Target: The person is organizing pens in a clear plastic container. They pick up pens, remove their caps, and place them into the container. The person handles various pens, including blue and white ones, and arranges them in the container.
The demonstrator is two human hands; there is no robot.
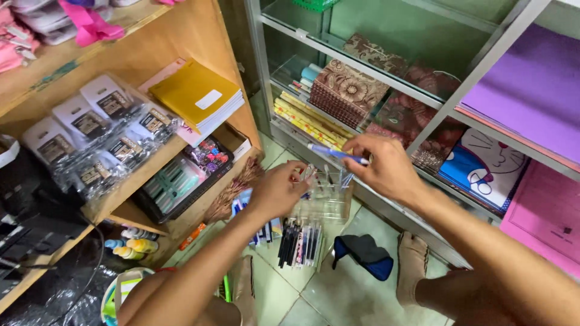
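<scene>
right foot: bare right foot (412, 265) is resting on the pale tiled floor (350, 299), just beside a dark blue fabric item (364, 255).
floor stock: flat packs of dark pens (299, 243) are lying on the tiles, directly below the hands.
left hand: left hand (277, 192) is closing its grip on the clear plastic pen holder (323, 193), fingers wrapping its left edge, holding it above the floor.
holder: a few pens are standing inside it; count is too blurred to tell.
right hand: right hand (386, 167) is pinching a slim blue pen with white tip (337, 154) between thumb and fingers; grip closed on the pen.
pen position: lying roughly level, just above the holder's open top, not touching it as far as I can tell.
left shelf: wooden shelf unit (151, 160) is carrying bagged small cards (96, 139) and a yellow notebook stack (196, 96).
far cabinet: glass-fronted metal cabinet (459, 90) is holding brown patterned boxes (347, 90) and yellow pencil rows (308, 121).
</scene>
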